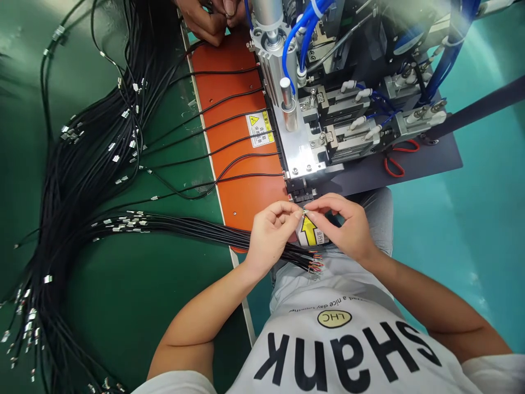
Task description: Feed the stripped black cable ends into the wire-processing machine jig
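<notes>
My left hand (273, 232) and my right hand (344, 224) meet fingertip to fingertip at the machine's near end. Both are closed in a pinch around a tiny pale thing (304, 212), mostly hidden by the fingers and too small to name. Just below them is a label with a yellow arrow (310, 232). A bundle of black cables (197, 230) runs under my left hand and wrist. Its stripped ends (315, 262), with reddish and bare strands, stick out near my lap. Several separate black cables (229, 140) lead across the orange plate (229, 200) into the machine's edge.
The metal machine (303, 148) with cylinders and blue air hoses (305, 33) stands ahead. Red-handled scissors (396, 158) lie on its dark base at right. A large heap of cables (53, 219) covers the green table (164, 306). Another person's hands (211, 19) work at the top.
</notes>
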Tool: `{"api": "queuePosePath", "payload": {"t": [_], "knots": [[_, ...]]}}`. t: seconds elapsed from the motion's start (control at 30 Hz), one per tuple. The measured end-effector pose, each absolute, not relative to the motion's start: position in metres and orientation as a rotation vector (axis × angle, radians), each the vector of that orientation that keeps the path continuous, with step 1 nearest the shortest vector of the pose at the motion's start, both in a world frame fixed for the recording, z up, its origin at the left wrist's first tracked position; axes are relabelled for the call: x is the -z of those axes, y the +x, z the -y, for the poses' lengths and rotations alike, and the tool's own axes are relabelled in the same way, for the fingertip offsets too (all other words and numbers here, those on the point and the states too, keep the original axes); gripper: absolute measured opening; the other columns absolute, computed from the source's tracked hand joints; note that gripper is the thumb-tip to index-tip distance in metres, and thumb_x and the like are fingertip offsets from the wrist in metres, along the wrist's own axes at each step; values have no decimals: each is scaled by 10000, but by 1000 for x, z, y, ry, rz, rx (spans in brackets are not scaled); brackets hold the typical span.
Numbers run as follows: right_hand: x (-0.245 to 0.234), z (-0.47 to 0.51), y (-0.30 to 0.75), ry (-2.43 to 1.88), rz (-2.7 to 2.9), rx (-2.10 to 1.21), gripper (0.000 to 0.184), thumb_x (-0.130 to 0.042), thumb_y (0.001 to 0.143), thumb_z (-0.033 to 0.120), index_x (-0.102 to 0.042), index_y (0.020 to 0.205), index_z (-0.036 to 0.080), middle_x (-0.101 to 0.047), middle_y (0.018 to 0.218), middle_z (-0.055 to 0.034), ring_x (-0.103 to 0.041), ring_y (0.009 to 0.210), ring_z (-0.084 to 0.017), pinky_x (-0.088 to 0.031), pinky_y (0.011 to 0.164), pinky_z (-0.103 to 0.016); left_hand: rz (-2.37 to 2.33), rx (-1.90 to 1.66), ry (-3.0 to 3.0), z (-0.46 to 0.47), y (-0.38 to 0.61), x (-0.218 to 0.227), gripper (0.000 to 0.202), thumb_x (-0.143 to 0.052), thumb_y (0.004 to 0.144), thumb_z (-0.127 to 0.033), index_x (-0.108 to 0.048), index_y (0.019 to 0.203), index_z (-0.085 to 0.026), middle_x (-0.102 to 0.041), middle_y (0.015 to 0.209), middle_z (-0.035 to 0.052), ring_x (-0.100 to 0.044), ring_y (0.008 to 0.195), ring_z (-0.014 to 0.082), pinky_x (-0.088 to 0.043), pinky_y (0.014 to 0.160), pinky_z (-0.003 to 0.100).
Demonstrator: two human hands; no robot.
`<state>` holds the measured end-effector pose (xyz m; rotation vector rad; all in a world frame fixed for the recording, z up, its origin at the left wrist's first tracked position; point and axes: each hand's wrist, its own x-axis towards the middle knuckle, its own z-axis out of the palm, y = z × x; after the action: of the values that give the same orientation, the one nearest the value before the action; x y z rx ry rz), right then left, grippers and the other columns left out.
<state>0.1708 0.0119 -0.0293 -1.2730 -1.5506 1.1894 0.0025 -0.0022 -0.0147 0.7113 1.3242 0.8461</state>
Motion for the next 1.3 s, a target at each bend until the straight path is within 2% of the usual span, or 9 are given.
{"api": "queuePosePath", "payload": {"t": [0.23, 0.37, 0.5, 0.57, 0.73, 0.83, 0.9, 1.0, 1.3], "knots": [[30, -11, 167, -1307, 1592, -1062, 54, -698, 859, 193, -714, 838, 240, -693, 808, -6, -622, 725, -172, -500, 684, -337, -1320, -845, 759, 3, 2, 16, 252, -718, 836, -404, -647, 865, -164, -576, 615, -24, -547, 490, 81, -453, 467, 181], [31, -11, 168, -1315, 1618, -1065, 84, -662, 869, 164, -664, 811, 225, -659, 790, -3, -597, 717, -168, -484, 713, -342, -1330, -912, 841, 6, 5, 17, 203, -702, 850, -370, -656, 903, -180, -608, 713, -6, -553, 523, 89, -467, 464, 196], [28, -12, 171, -1286, 1563, -1198, 98, -625, 878, 150, -630, 804, 213, -635, 800, -4, -580, 740, -161, -476, 706, -315, -1334, -1055, 1175, 13, 5, 23, 117, -665, 877, -280, -696, 947, -191, -669, 874, 47, -605, 698, 127, -522, 632, 240], [26, -11, 174, -1276, 1532, -1281, 94, -616, 885, 158, -628, 805, 205, -627, 798, -2, -567, 733, -152, -464, 691, -299, -1275, -1064, 1407, 15, 2, 27, 114, -634, 892, -228, -712, 970, -197, -664, 861, 51, -598, 744, 139, -517, 705, 263], [24, -7, 184, -1285, 1499, -1485, 104, -611, 896, 196, -626, 793, 192, -598, 745, 12, -531, 691, -134, -431, 658, -279, -1078, -860, 1488, 9, -7, 26, 115, -574, 935, -209, -678, 981, -189, -648, 831, 39, -580, 708, 123, -499, 676, 248], [28, -17, 190, -1339, 1444, -1534, 90, -635, 884, 231, -645, 807, 185, -620, 756, 5, -550, 702, -138, -433, 662, -278, -1197, -777, 1459, -1, -10, 20, 177, -602, 927, -228, -609, 1102, -197, -631, 907, 29, -577, 723, 113, -507, 662, 235], [33, -29, 194, -1390, 1390, -1554, 96, -655, 870, 251, -657, 808, 178, -638, 764, -3, -563, 704, -140, -434, 665, -280, -1322, -771, 1638, -8, -12, 20, 216, -611, 920, -204, -587, 1135, -195, -608, 976, 42, -591, 820, 131, -521, 719, 249], [45, -48, 197, -1423, 1322, -1619, 123, -676, 855, 282, -669, 806, 170, -646, 762, -11, -564, 689, -139, -437, 660, -282, -1391, -776, 2003, -20, -18, 26, 137, -570, 932, -135, -610, 1056, -179, -599, 997, 54, -593, 927, 146, -518, 814, 266], [66, -69, 198, -1452, 1184, -1761, 198, -724, 821, 360, -682, 824, 167, -659, 770, -22, -553, 660, -134, -440, 630, -283, -1359, -758, 2157, -35, -20, 45, 209, -536, 932, -74, -618, 1102, -161, -584, 974, 56, -601, 928, 136, -528, 823, 248]]}}
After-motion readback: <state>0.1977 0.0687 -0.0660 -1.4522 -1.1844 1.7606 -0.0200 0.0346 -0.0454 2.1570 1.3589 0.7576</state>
